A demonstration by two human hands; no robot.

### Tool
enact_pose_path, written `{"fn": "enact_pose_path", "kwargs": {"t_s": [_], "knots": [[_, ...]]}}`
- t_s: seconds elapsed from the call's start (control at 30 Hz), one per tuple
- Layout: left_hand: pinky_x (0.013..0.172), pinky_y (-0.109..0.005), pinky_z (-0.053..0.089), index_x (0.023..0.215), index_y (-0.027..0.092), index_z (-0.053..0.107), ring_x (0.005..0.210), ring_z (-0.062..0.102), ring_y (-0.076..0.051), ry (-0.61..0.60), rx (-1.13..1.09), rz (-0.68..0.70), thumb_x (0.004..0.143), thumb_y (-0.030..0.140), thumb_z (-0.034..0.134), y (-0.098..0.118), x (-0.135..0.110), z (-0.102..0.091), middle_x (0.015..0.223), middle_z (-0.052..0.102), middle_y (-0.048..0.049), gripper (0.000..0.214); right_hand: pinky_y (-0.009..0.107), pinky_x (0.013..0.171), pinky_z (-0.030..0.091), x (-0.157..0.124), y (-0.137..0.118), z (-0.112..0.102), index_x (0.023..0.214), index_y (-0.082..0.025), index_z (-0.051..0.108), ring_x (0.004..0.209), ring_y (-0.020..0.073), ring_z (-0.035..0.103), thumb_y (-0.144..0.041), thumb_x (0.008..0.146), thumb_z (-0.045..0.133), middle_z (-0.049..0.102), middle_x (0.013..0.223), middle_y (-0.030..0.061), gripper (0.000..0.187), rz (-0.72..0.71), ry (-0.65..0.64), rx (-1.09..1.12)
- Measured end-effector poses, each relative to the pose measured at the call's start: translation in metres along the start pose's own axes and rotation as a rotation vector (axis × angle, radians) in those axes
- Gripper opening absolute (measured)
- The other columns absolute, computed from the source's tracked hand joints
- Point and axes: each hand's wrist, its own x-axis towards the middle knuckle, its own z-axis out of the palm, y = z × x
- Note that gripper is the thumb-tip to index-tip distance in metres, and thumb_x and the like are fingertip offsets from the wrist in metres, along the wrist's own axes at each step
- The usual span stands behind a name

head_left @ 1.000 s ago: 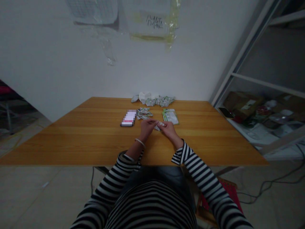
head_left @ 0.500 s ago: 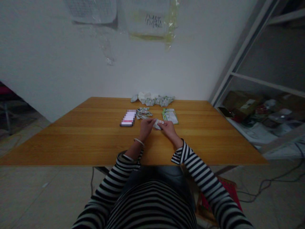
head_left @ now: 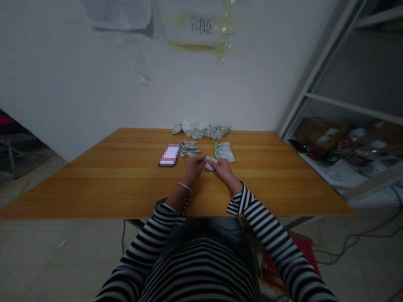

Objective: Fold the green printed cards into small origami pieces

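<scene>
Between my two hands is a small white printed packet (head_left: 209, 164), held over the middle of the table. My left hand (head_left: 194, 168) pinches its left edge with closed fingers. At the opposite edge, my right hand (head_left: 224, 169) grips it, thumb on top. Parts of the packet are hidden behind the fingers. Just beyond my left hand lie several loose green-and-white packets (head_left: 190, 149). A stack of flat green-and-white pouches (head_left: 224, 152) rests beyond my right hand.
Crumpled printed packets (head_left: 217, 132) and white tissue-like pieces (head_left: 190, 127) line the wall. A phone (head_left: 170, 155) with a lit screen lies left of the loose packets. The wooden table (head_left: 110, 180) has a shelf with cardboard boxes (head_left: 324, 133) to its right.
The packet has tilted a little between my fingers and shows a narrower face. Both hands keep nearly the same place and their hold on it.
</scene>
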Motion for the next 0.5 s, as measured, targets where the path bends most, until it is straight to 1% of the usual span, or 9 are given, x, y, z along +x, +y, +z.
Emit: {"fn": "enact_pose_path", "kwargs": {"t_s": [0.13, 0.2, 0.27, 0.33, 0.43, 0.5], "knots": [[0.060, -0.028, 0.046, 0.091, 0.014, 0.076, 0.062, 0.062, -0.019, 0.035, -0.051, -0.031, 0.074, 0.032, 0.069, 0.0006, -0.0009, 0.0020, 0.069, 0.073, -0.0039, 0.025, 0.026, 0.053, 0.048, 0.0010, 0.0013, -0.0003, 0.068, -0.016, 0.064, 0.055, 0.0156, 0.060, -0.059, 0.068, 0.068, 0.067, 0.061, 0.0026, 0.044, 0.002, 0.000, -0.002], [0.058, -0.027, 0.046, 0.090, 0.014, 0.076, 0.059, 0.061, -0.018, 0.042, -0.086, -0.045, 0.073, 0.036, 0.071, 0.0005, -0.0008, 0.0023, 0.064, 0.071, -0.0036, 0.029, 0.026, 0.053, 0.048, 0.0011, 0.0010, -0.0008, 0.068, -0.016, 0.063, 0.055, 0.0149, 0.059, -0.061, 0.070, 0.066, 0.065, 0.061, 0.0020, 0.045, -0.003, -0.005, -0.017], [0.057, -0.027, 0.047, 0.085, 0.014, 0.075, 0.058, 0.061, -0.018, 0.053, -0.117, -0.057, 0.071, 0.040, 0.072, -0.0004, 0.0000, 0.0025, 0.064, 0.070, -0.0036, 0.030, 0.025, 0.053, 0.046, 0.0010, 0.0008, -0.0016, 0.068, -0.016, 0.063, 0.055, 0.0140, 0.058, -0.062, 0.071, 0.063, 0.064, 0.061, 0.0011, 0.046, -0.013, -0.019, -0.044], [0.057, -0.027, 0.047, 0.077, 0.014, 0.074, 0.059, 0.061, -0.017, 0.073, -0.135, -0.064, 0.070, 0.042, 0.072, -0.0019, 0.0012, 0.0027, 0.065, 0.070, -0.0040, 0.029, 0.023, 0.051, 0.043, 0.0012, 0.0015, -0.0026, 0.065, -0.016, 0.061, 0.054, 0.0127, 0.055, -0.062, 0.071, 0.063, 0.061, 0.058, -0.0006, 0.046, -0.025, -0.033, -0.084], [0.056, -0.026, 0.045, 0.065, 0.015, 0.069, 0.057, 0.059, -0.016, 0.114, -0.136, -0.069, 0.070, 0.041, 0.071, -0.0040, 0.0031, 0.0022, 0.061, 0.067, -0.0028, 0.026, 0.021, 0.047, 0.034, 0.0028, 0.0037, -0.0043, 0.057, -0.017, 0.056, 0.051, 0.0105, 0.047, -0.060, 0.067, 0.068, 0.052, 0.051, -0.0038, 0.046, -0.041, -0.037, -0.156], [0.055, -0.026, 0.044, 0.061, 0.016, 0.067, 0.054, 0.057, -0.015, 0.145, -0.125, -0.070, 0.070, 0.038, 0.071, -0.0040, 0.0034, 0.0013, 0.057, 0.064, -0.0014, 0.024, 0.021, 0.047, 0.032, 0.0046, 0.0048, -0.0053, 0.055, -0.018, 0.053, 0.051, 0.0103, 0.046, -0.063, 0.070, 0.064, 0.050, 0.050, -0.0041, 0.049, -0.043, -0.034, -0.200]]}}
